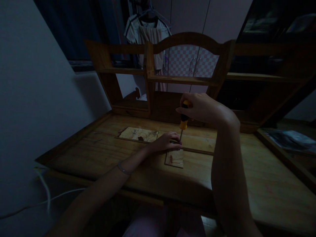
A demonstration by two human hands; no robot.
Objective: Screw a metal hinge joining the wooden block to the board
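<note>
a dim room, seen from the head of a person working at a wooden table (264,174). the right hand (198,105) is raised with bent wrist, its fingers wrapped around the handle of a yellow and black screwdriver (183,125). the shaft points down, slightly tilted, and its tip meets the work at the fingertips of the left hand (168,141). the left hand lies low, fingers bent, at a small metal piece (174,143); whether it grips or only presses this cannot be told. a bracelet (122,169) circles the left wrist.

just nearer the person than the left hand is a small patterned tile (175,160). a longer patterned board (134,133) lies just to the left of that hand, and a pale plank (198,142) to its right, below the right hand. farther left of the left hand, two thin metal bits (97,141) lie on the table. beyond both hands stands a wooden shelf (182,80) with an arched top; behind it hang clothes (150,31), beside a checked cabinet (182,61).
</note>
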